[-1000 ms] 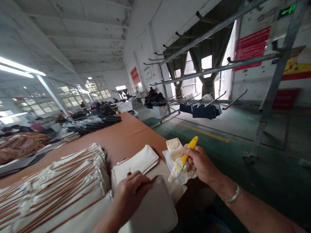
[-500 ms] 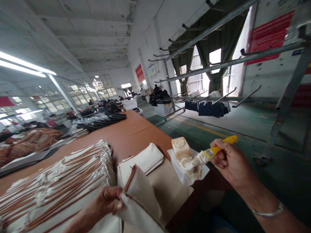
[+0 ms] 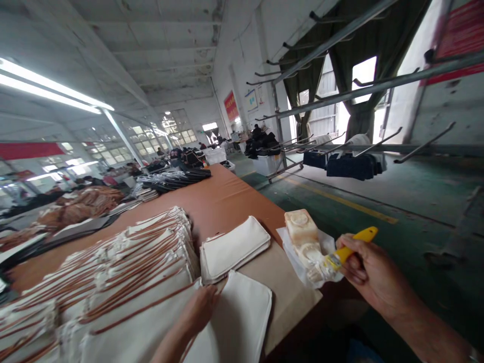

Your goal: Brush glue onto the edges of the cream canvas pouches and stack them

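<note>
My right hand (image 3: 365, 262) is closed round the yellow handle of a brush (image 3: 346, 249). The brush's bristles rest at the white, paste-covered front end of a cream block-like container (image 3: 302, 227), on white paper at the table's edge. My left hand (image 3: 204, 305) is closed on the upper left edge of a cream fabric piece (image 3: 247, 307) with brown trim. Just beyond it lies a small stack of cream pieces (image 3: 236, 247). To the left, many overlapping cream pieces with brown strips (image 3: 132, 282) cover the table.
The brown table (image 3: 230, 196) stretches away, with dark plastic-wrapped items (image 3: 174, 179) and brown bundles (image 3: 86, 201) at the left. A metal rack with prongs (image 3: 340, 101) and hanging dark bags (image 3: 351, 166) stands at the right. People sit far back.
The fabric piece in my left hand has come down flatter, showing its broad cream face. My right hand has moved the brush toward the container's near end. The view has shifted left.
</note>
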The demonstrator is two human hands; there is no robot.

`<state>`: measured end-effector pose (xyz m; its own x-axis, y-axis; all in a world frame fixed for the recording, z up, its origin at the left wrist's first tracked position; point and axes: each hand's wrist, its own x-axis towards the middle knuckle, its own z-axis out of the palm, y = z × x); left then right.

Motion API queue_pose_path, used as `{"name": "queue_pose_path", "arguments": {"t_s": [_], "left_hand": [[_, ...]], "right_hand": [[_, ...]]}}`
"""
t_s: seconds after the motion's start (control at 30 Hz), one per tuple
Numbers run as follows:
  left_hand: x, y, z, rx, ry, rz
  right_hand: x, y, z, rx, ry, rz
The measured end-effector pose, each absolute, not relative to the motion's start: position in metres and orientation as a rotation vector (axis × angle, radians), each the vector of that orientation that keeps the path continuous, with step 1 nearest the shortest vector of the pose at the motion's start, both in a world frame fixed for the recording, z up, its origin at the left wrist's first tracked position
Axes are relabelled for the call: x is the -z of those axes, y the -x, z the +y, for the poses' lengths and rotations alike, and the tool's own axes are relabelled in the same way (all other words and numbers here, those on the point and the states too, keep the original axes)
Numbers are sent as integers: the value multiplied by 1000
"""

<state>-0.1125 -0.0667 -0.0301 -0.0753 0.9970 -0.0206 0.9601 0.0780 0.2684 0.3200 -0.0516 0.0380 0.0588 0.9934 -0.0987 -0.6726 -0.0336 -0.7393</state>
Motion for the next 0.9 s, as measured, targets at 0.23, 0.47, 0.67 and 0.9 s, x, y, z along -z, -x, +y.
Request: {"name": "queue_pose_path", "arguments": {"t_s": [0.23, 0.47, 0.67, 0.9], "left_hand": [[66, 78, -34, -208, -1563, 2305], [38, 55, -47, -657, -1561, 1963], [0, 22, -85, -863, -1562, 1762], [-9, 5, -94, -1110, -1783, 1839]], "right_hand": [[-29, -306, -65, -1475, 779, -561], [-26, -287, -61, -1442, 764, -696], [-49, -263, -50, -1324, 743, -863], [-59, -257, -60, -1241, 750, -1025]]}}
